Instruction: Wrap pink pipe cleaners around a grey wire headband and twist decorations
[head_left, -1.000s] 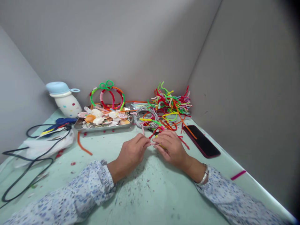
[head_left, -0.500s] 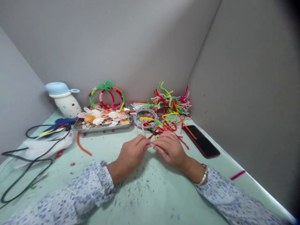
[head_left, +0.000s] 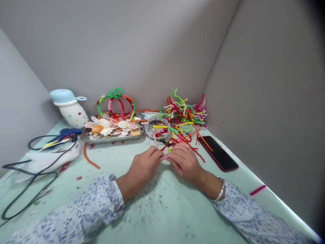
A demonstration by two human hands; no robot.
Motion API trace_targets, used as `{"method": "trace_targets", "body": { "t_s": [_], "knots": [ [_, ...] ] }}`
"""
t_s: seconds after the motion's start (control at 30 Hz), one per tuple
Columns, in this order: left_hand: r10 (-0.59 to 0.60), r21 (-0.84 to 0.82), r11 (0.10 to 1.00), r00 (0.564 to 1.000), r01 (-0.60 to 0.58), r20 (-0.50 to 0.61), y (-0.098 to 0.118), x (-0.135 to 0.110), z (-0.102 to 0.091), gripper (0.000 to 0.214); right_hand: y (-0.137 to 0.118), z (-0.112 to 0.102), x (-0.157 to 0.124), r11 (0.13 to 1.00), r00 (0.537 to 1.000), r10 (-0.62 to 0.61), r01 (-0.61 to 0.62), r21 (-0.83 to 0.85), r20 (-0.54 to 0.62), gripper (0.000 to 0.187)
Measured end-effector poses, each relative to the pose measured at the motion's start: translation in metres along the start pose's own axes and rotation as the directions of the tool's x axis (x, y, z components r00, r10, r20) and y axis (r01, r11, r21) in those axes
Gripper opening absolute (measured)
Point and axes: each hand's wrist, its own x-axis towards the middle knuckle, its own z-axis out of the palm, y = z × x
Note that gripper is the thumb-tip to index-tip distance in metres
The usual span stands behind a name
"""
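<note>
My left hand (head_left: 143, 166) and my right hand (head_left: 185, 160) rest on the pale green table (head_left: 162, 210), fingertips meeting in a pinch on a thin pink pipe cleaner (head_left: 155, 140) that runs up from the pinch toward a coil of grey wire (head_left: 158, 126). Both hands have their fingers curled together. A tangled heap of coloured pipe cleaners (head_left: 185, 115) lies just beyond my right hand. A bit of yellow shows under my right fingers.
A metal tray (head_left: 87, 137) of seashells stands at the back, with pipe-cleaner hoops (head_left: 116, 101) behind it. A dotted white jar (head_left: 69, 108) and a glue gun with black cables (head_left: 38, 159) lie left. A dark phone (head_left: 218, 153) lies right. Grey walls enclose the table.
Both hands have shifted slightly away from me, keeping their pinch together. Nothing else has moved.
</note>
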Motion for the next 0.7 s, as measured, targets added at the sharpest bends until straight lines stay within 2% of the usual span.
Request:
{"method": "trace_targets", "body": {
  "t_s": [0.13, 0.33, 0.57, 0.7],
  "knots": [
    [-0.007, 0.063, 0.998, 1.0, 0.006, 0.025, -0.0005, -0.0008, 0.0022, 0.026, -0.0001, 0.0, -0.0002, 0.999, 0.999, -0.032, 0.031, -0.005, -0.014, 0.01],
    [0.0, 0.048, 0.999, 0.999, -0.002, 0.045, -0.0007, -0.0017, 0.0016, 0.025, 0.0006, -0.0005, -0.0004, 0.998, 0.998, -0.057, 0.057, -0.009, -0.018, 0.014],
    [0.026, -0.079, 0.996, 0.999, -0.03, -0.045, -0.0006, 0.0001, -0.0006, 0.018, 0.0013, -0.0009, -0.0007, 1.0, 0.999, -0.027, 0.027, -0.013, -0.027, 0.014],
    [0.018, -0.064, 0.998, 0.999, -0.021, -0.041, -0.0004, -0.0001, -0.0008, 0.018, 0.0007, -0.0014, -0.0004, 0.999, 0.998, -0.037, 0.037, -0.007, -0.041, 0.015]
  ]
}}
